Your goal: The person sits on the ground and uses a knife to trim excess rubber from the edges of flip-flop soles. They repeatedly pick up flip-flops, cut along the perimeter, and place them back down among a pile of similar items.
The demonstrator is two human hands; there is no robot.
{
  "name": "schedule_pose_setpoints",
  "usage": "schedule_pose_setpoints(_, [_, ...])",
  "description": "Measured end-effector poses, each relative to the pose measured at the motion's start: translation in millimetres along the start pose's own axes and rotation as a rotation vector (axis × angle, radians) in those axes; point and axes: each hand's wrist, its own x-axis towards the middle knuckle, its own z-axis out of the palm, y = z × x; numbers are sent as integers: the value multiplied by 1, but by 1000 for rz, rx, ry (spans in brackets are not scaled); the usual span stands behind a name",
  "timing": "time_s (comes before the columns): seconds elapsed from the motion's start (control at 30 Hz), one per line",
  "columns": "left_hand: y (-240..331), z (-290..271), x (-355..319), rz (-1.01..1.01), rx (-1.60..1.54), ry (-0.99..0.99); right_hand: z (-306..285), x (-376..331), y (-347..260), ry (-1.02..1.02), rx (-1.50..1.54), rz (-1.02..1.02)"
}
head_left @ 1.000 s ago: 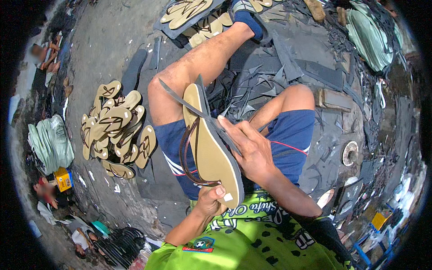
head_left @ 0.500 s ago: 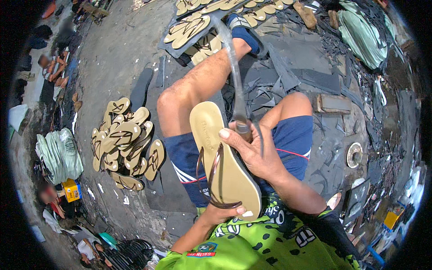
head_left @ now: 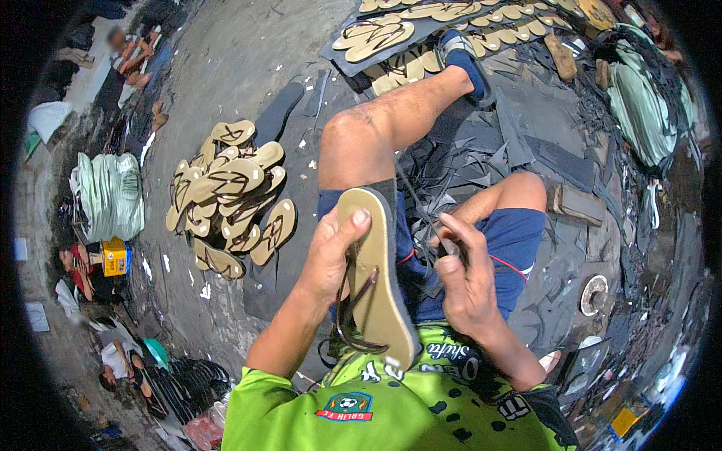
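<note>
A tan flip-flop (head_left: 374,289) with dark brown straps stands slanted over my lap, its rounded end upward. My left hand (head_left: 329,252) is closed on its left side, the thumb pressed on the tan top near the upper end. Dark grey rubber (head_left: 389,180) shows along the sandal's upper right edge. Just right of the sandal, my right hand (head_left: 468,282) is closed around the handle of a thin-bladed knife (head_left: 415,192), the blade pointing up and left. The handle is mostly hidden by the fingers, and the knife's contact with the sandal cannot be made out.
A heap of finished-looking flip-flops (head_left: 233,184) lies to the left. More flip-flops (head_left: 376,39) lie in rows at the far side. Dark rubber scraps (head_left: 489,165) cover the ground between and beyond my legs. A whetstone-like block (head_left: 577,204) and a round disc (head_left: 594,295) sit at right.
My left hand has shifted from the sandal's lower end to its upper left side. My right hand has come off the sandal, still holding the knife. The whole view has swung leftward.
</note>
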Motion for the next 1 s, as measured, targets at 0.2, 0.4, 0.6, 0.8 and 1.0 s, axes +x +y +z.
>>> schedule_pose_setpoints(0.2, [-40, -19, 7, -175, -340, -67, -24, -57, 35, -190, -440, -135])
schedule_pose_setpoints(0.4, [-43, -14, 13, -266, -321, -123, -35, -50, 44, -118, -646, -187])
schedule_pose_setpoints(0.6, [-23, -9, 29, -281, -285, -221, -31, 3, 25, -179, -575, -110])
schedule_pose_setpoints(0.8, [-16, -11, 38, -321, -215, -309, -49, 54, -16, -512, -413, 250])
schedule_pose_setpoints(1.0, [-17, -12, 40, -290, -203, -360, -58, 101, -22, -796, -411, 271])
